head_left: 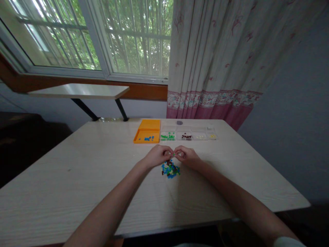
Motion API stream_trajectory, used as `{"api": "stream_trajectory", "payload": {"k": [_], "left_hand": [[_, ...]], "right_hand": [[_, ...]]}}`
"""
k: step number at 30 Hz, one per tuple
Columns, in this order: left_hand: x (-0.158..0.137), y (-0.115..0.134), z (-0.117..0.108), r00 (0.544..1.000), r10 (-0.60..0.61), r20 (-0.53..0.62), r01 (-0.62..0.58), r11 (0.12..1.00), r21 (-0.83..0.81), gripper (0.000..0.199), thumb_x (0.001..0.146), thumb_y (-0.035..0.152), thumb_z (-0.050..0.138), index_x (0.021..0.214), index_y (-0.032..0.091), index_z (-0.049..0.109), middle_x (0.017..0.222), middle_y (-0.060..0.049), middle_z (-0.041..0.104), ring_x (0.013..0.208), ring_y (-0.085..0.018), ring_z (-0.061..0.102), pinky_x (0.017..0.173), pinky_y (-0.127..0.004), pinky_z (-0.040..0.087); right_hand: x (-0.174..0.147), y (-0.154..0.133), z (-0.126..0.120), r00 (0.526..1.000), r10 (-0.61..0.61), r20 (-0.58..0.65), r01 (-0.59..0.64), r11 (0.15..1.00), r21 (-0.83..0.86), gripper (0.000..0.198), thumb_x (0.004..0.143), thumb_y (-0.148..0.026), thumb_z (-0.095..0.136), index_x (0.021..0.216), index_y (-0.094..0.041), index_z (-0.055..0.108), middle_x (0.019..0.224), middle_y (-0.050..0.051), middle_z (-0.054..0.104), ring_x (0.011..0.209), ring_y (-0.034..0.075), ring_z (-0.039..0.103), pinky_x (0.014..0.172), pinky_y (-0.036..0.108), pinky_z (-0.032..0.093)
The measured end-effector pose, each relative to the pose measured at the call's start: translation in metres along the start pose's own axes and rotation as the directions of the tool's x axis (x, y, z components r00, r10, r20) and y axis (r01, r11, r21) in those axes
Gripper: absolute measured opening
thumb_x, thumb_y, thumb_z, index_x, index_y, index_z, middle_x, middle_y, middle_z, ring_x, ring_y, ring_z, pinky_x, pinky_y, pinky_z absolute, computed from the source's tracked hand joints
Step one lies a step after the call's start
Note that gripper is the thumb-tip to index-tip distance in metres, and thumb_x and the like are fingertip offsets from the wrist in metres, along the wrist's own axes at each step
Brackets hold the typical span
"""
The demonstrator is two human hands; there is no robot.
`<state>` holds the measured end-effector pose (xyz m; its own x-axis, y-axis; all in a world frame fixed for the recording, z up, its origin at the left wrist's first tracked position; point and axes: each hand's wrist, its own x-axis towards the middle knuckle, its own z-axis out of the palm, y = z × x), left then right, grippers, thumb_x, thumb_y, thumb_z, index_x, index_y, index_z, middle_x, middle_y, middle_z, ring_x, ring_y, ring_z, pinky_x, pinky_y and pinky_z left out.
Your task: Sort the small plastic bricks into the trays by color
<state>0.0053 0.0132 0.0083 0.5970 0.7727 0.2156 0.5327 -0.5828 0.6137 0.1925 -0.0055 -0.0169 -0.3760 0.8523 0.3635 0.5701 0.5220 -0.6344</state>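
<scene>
A small green piece is pinched between the fingertips of my left hand and my right hand, which meet over the table. Both hands are closed on it; its exact kind is too small to make out. Just below them lies a loose pile of tiny blue, green, brown and pale pieces. Beyond the hands, an orange box with its lid up holds a few blue pieces. Beside it, clear plastic boxes hold green pieces, brown pieces, whitish pieces and yellow pieces.
The pale wooden table reaches to the window wall. A raised shelf on black legs stands at its back left. A grey round object lies near the back edge, in front of a long curtain.
</scene>
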Motion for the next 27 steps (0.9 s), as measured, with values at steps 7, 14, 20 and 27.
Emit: {"api": "stream_trajectory", "payload": {"k": [7, 14, 20, 27], "left_hand": [[0.0, 0.002, -0.001, 1.0, 0.009, -0.005, -0.009, 1.0, -0.001, 0.02, 0.073, 0.03, 0.052, 0.079, 0.016, 0.064, 0.049, 0.005, 0.046, 0.045, -0.005, 0.039, 0.045, -0.016, 0.025], [-0.001, 0.005, 0.0, 0.999, 0.028, -0.022, -0.028, 1.0, 0.014, 0.018, 0.072, 0.027, 0.051, 0.078, 0.016, 0.064, 0.049, 0.005, 0.045, 0.046, -0.005, 0.039, 0.045, -0.015, 0.026], [-0.001, 0.005, -0.015, 0.982, 0.005, -0.188, -0.002, 1.0, 0.018, 0.019, 0.072, 0.029, 0.052, 0.076, 0.015, 0.064, 0.046, 0.006, 0.04, 0.044, -0.005, 0.036, 0.044, -0.016, 0.025], [0.0, 0.008, -0.025, 0.754, 0.024, -0.656, -0.039, 0.999, -0.008, 0.02, 0.073, 0.033, 0.054, 0.078, 0.015, 0.063, 0.046, 0.007, 0.036, 0.043, -0.005, 0.035, 0.044, -0.015, 0.028]], "right_hand": [[0.0, -0.002, -0.001, 1.0, 0.018, 0.001, -0.018, 1.0, 0.001, 0.016, 0.072, -0.024, 0.053, 0.088, -0.02, 0.054, 0.073, -0.003, 0.062, 0.046, 0.005, 0.045, 0.046, 0.015, 0.034], [0.0, -0.004, -0.003, 0.999, 0.03, 0.012, -0.031, 0.999, 0.013, 0.018, 0.073, -0.025, 0.053, 0.09, -0.02, 0.052, 0.076, -0.003, 0.063, 0.046, 0.004, 0.045, 0.046, 0.015, 0.034], [0.0, -0.003, -0.006, 0.997, 0.04, 0.068, -0.039, 0.999, -0.02, 0.02, 0.074, -0.027, 0.054, 0.092, -0.02, 0.052, 0.077, -0.002, 0.061, 0.047, 0.005, 0.044, 0.049, 0.017, 0.036], [0.0, -0.003, -0.004, 0.96, -0.15, 0.235, 0.18, 0.977, -0.113, 0.015, 0.078, -0.022, 0.051, 0.089, -0.02, 0.062, 0.08, 0.001, 0.061, 0.069, 0.009, 0.053, 0.064, 0.019, 0.039]]}}
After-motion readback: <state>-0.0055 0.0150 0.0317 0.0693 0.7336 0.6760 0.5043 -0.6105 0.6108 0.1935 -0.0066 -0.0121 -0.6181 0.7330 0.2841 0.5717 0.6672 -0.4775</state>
